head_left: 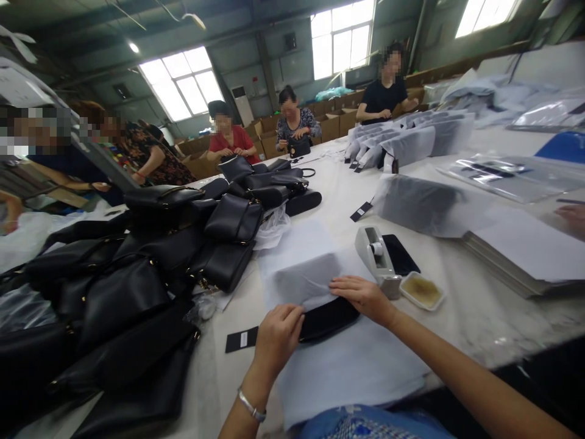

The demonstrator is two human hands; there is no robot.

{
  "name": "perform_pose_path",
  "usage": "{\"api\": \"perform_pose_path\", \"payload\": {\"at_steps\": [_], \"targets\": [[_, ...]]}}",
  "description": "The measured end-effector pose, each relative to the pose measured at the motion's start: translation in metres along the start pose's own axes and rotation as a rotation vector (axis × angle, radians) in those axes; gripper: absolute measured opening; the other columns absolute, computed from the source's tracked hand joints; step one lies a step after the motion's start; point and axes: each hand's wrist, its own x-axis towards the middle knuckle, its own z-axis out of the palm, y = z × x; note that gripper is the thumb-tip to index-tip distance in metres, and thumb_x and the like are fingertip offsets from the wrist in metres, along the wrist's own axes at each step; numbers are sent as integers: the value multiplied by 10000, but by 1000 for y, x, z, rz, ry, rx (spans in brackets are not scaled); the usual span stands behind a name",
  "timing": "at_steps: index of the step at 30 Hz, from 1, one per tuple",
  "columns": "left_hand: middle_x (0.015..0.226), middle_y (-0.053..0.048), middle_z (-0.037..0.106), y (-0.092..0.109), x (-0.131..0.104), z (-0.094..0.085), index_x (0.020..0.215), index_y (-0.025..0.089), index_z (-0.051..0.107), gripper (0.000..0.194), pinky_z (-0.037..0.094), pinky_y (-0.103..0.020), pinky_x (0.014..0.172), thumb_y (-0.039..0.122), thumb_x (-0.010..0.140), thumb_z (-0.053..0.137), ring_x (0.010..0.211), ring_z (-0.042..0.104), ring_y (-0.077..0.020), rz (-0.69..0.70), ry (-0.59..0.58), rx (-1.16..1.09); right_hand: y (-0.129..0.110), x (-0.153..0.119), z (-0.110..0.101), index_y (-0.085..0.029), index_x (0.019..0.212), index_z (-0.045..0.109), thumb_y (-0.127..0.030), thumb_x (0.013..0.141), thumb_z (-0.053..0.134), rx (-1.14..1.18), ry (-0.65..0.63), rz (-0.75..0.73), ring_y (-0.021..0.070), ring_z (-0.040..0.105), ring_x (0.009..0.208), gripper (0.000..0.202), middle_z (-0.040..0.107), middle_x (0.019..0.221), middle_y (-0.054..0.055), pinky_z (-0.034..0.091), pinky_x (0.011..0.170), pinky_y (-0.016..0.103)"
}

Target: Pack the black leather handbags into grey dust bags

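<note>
A black bag [329, 319] lies before me on a white tissue paper sheet [351, 372], with more thin tissue paper [304, 281] over its far part. At the bag's left end, my left hand [278, 335] is closed, its fingertips pinching the paper's edge against the bag. From the right, my right hand [363, 297] rests with fingers stretched out flat over the paper's edge and the bag. Its thumb is partly hidden. A black hang tag [241, 339] with a white label sticks out beside my left hand.
A heap of black bags [137, 274] covers the left. To the right stand a tape dispenser [377, 259], a dark phone [401, 255], a shallow dish [421, 291], a wrapped bag [420, 204] and a stack of sheets [525, 250]. Several people work around the table.
</note>
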Motion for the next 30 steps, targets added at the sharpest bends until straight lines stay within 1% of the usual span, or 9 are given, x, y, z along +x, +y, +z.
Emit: {"api": "perform_pose_path", "payload": {"at_steps": [4, 6, 10, 13, 15, 18, 20, 24, 30], "targets": [[1432, -135, 520, 16, 16, 12, 1389, 181, 477, 469, 432, -456, 1081, 300, 941, 545, 1328, 475, -280, 44, -26, 23, -3, -1, -2, -254, 1176, 686, -132, 957, 461, -13, -44, 15, 209, 604, 1196, 337, 673, 1247, 52, 495, 1035, 428], [1510, -148, 429, 19, 17, 26, 1431, 156, 424, 546, 380, -503, 1119, 292, 924, 573, 1406, 373, -311, 62, -67, 50, -10, -7, -9, -254, 1138, 705, -133, 950, 472, -5, -84, 50, 215, 615, 1180, 323, 682, 1231, 51, 487, 1040, 439], [1547, -142, 368, 19, 9, 46, 1457, 158, 388, 568, 339, -541, 1138, 273, 928, 559, 1441, 306, -319, 51, -66, 74, -42, -42, -28, -279, 1192, 679, -221, 946, 566, 18, -199, 95, 225, 570, 1236, 277, 667, 1261, 42, 422, 1093, 454], [1547, -142, 366, 20, 5, 49, 1461, 156, 384, 567, 324, -547, 1145, 267, 931, 553, 1446, 296, -318, 51, -50, 76, -70, -77, -36, -285, 1280, 623, -346, 905, 651, 27, -364, 91, 267, 459, 1340, 380, 600, 1356, 59, 323, 1144, 515], [1548, -143, 365, 21, 4, 48, 1452, 154, 400, 558, 317, -542, 1150, 262, 929, 558, 1451, 286, -317, 48, -52, 79, -83, -96, -35, -269, 1323, 589, -409, 887, 665, 6, -445, 119, 301, 383, 1388, 464, 534, 1424, 84, 262, 1156, 558], [1552, -141, 359, 22, 5, 47, 1437, 148, 425, 544, 303, -520, 1164, 258, 924, 568, 1458, 270, -306, 45, -55, 76, -89, -110, -25, -242, 1336, 578, -425, 909, 628, -55, -471, 164, 328, 324, 1416, 467, 472, 1474, 104, 221, 1156, 585], [1552, -138, 361, 22, 5, 46, 1434, 142, 429, 544, 298, -507, 1168, 263, 923, 573, 1459, 270, -302, 46, -56, 75, -86, -111, -17, -231, 1282, 620, -400, 931, 602, -74, -451, 161, 325, 346, 1405, 391, 508, 1446, 100, 225, 1154, 578], [1550, -132, 368, 20, 5, 43, 1438, 139, 421, 555, 297, -494, 1171, 280, 924, 578, 1456, 276, -300, 48, -68, 79, -81, -104, -9, -234, 1107, 712, -348, 917, 635, -28, -395, 151, 291, 501, 1291, 235, 648, 1287, 73, 315, 1115, 525], [1549, -127, 373, 18, 8, 39, 1434, 148, 429, 551, 304, -483, 1171, 290, 924, 581, 1454, 283, -295, 38, -83, 48, -88, -83, -19, -245, 944, 753, -285, 928, 595, 45, -401, 236, 236, 639, 1066, 165, 728, 1105, 44, 421, 1011, 434]]}}
